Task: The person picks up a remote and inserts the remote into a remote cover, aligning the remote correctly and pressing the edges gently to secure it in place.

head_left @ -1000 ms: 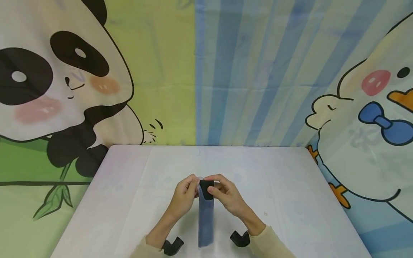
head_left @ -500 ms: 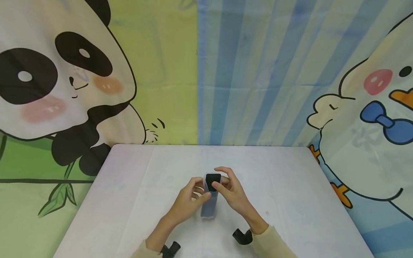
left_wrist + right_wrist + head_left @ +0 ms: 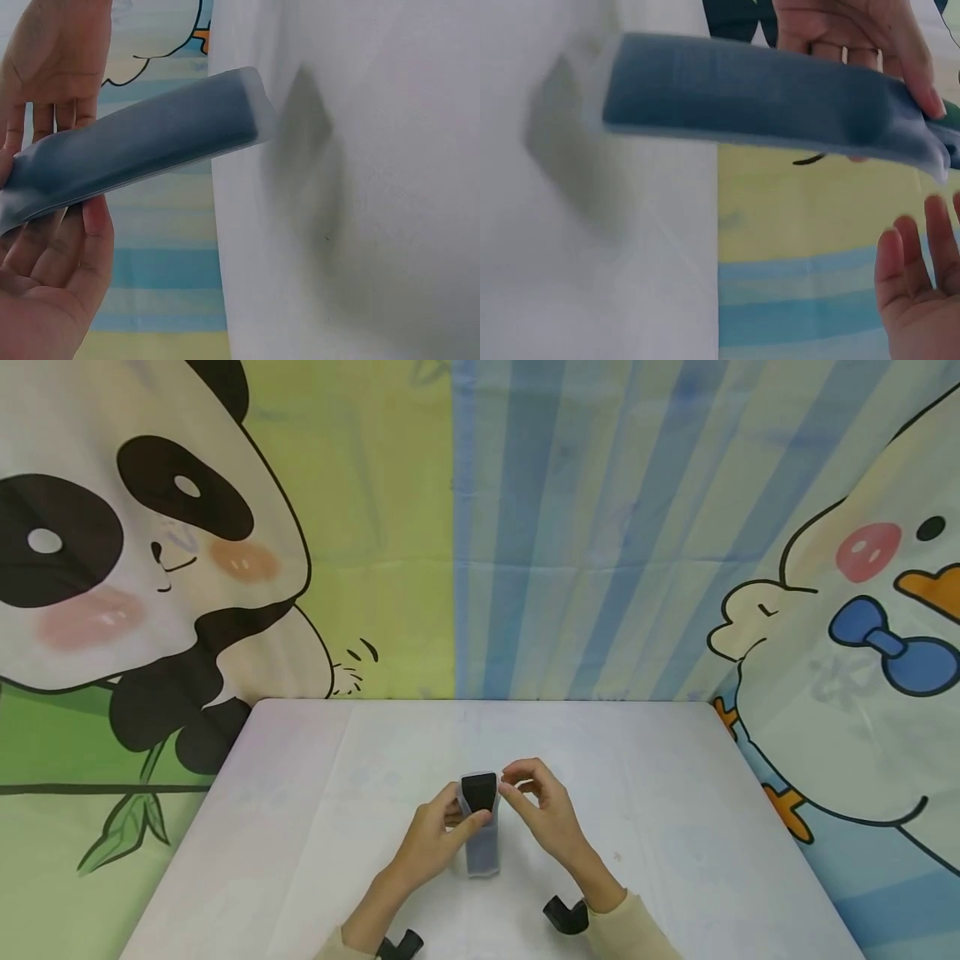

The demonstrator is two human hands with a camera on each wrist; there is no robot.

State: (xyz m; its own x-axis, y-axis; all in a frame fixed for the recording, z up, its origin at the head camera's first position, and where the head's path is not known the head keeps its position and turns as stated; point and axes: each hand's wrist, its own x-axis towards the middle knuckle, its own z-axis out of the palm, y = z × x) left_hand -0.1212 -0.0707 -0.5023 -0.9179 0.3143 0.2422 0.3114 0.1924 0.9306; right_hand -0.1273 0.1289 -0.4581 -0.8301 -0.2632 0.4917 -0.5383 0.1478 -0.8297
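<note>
A long, flat dark object (image 3: pixel 478 792) sits in a translucent, frosted sleeve (image 3: pixel 482 858), held upright above the table. Its top part looks black; the lower part looks grey-blue through the sleeve. My left hand (image 3: pixel 431 835) grips it, thumb across the front and fingers behind. At the upper right edge is my right hand (image 3: pixel 546 810), thumb and index fingertips close to the sleeve; contact is unclear. In the right wrist view, the other fingers of my right hand (image 3: pixel 930 285) are extended apart from the sleeve (image 3: pixel 757 94). The left wrist view shows the sleeve's back (image 3: pixel 165 131).
Below is a white table (image 3: pixel 337 777). Black wrist mounts (image 3: pixel 566 915) sit by both sleeve cuffs. Behind the table hangs a printed cloth (image 3: pixel 585 527) with a panda, stripes and a white bird.
The sleeved object first tilted so less of its length shows, then shifted slightly left. My left hand moved from the top edge to grip its side. My right thumb came off the front.
</note>
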